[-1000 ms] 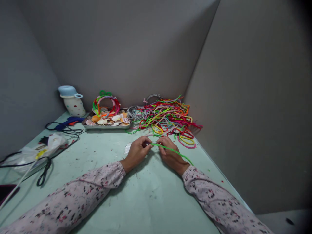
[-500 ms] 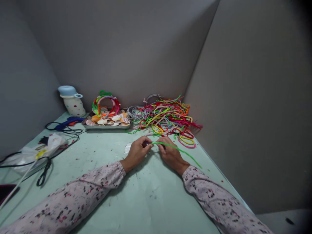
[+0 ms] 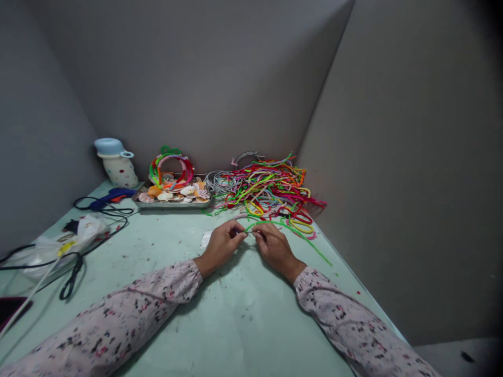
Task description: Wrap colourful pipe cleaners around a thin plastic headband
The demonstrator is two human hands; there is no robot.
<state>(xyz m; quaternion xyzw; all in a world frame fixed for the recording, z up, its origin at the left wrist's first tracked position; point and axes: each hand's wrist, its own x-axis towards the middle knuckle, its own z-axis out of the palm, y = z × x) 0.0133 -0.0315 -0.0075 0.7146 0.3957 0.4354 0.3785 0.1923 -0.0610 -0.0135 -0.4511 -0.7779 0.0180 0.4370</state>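
Pinched at one end by my left hand (image 3: 225, 242), a green pipe cleaner (image 3: 304, 237) arcs over the back of my right hand to a free tip at the right. My right hand (image 3: 275, 247) is close beside the left, its fingertips closed. A thin dark strand seems to run between the two sets of fingertips, but it is too small to name. Both hands are just above the table, in front of a heap of colourful pipe cleaners (image 3: 267, 180). A small white piece (image 3: 205, 240) lies beside my left hand.
A metal tray (image 3: 173, 206) of seashells (image 3: 165, 196) carries pipe-cleaner hoops (image 3: 187, 170). A bottle with a blue lid (image 3: 109, 146), a blue glue gun (image 3: 104, 200), black cables (image 3: 67, 280) and a plastic bag (image 3: 88, 229) are at the left. Grey walls border the table (image 3: 236, 324).
The green pipe cleaner has swung up and away, now arching higher over my right hand, its tip farther right. My right fingers have shifted slightly; my left hand is nearly still.
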